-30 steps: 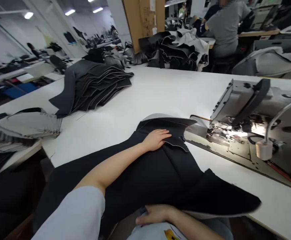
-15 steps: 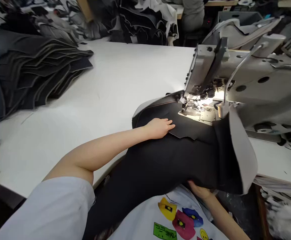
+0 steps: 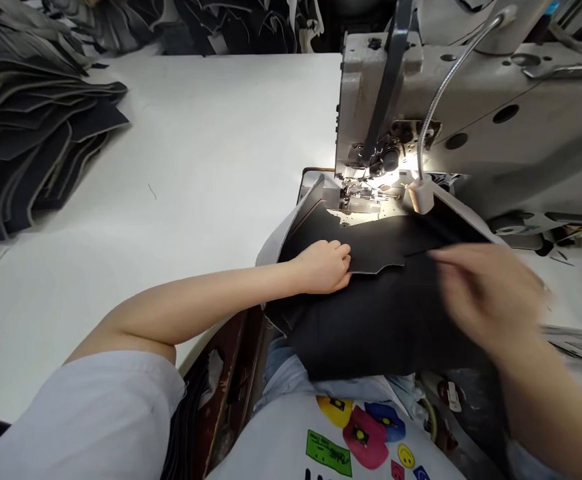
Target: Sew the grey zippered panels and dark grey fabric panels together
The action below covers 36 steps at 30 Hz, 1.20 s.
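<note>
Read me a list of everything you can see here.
sewing machine: one, grey, upper right
flexible lamp: one, white head on a silver neck, at the machine's front
black fabric panel: one, black with pale grey edges, at the machine's foot
stack of cut panels: one, dark grey, left on the table
work table: one, white, under the machine
printed T-shirt: one, white with colourful prints, on the person
left hand: one, flat on the panel
right hand: one, blurred, above the panel
</note>
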### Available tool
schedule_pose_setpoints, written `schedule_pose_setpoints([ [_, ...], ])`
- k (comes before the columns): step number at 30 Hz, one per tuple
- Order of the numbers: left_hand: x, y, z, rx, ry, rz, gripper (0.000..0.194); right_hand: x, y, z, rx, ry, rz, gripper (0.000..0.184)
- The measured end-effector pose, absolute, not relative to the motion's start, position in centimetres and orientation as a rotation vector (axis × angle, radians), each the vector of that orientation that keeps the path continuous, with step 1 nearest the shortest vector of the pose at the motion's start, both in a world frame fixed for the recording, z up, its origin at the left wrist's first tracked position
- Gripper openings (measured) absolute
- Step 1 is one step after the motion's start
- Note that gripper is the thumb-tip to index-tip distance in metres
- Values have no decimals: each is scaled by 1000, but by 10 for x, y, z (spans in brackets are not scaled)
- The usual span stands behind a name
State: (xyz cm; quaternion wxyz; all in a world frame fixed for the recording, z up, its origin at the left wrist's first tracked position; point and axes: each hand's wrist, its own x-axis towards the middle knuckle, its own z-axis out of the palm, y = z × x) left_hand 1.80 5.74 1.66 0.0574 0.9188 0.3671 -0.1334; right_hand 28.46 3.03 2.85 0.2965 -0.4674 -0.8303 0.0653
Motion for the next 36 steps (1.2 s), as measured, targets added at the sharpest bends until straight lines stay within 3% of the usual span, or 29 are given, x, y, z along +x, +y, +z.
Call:
schedule_pose_setpoints([
  [5,-9,58,47,2191,1345,-471,20,181,137,-20,-806,-2804,247,37],
  [11,-63,95,41,1774,1774,-573,29,197,162,-52,-834,-2832,144,41],
  [16,-50,120,15,2403,1686,-575,79,206,163,-43,-944,-2822,5,41],
  [20,-45,130,10,2689,1254,-530,69,220,169,-40,-866,-2822,114,41],
  [23,-46,130,8,2651,1250,-505,55,226,174,-37,-894,-2877,185,42],
  [26,-47,122,-1,2658,1333,-414,60,219,175,-34,-997,-2934,160,44],
  [30,-60,108,-14,2636,1503,-101,69,206,163,-25,-1014,-2932,6,28],
  [34,-84,88,-12,2735,1536,250,83,208,148,-9,-919,-2808,26,32],
  [36,-91,80,-5,2789,1547,259,83,212,146,-5,-885,-2741,137,34],
])
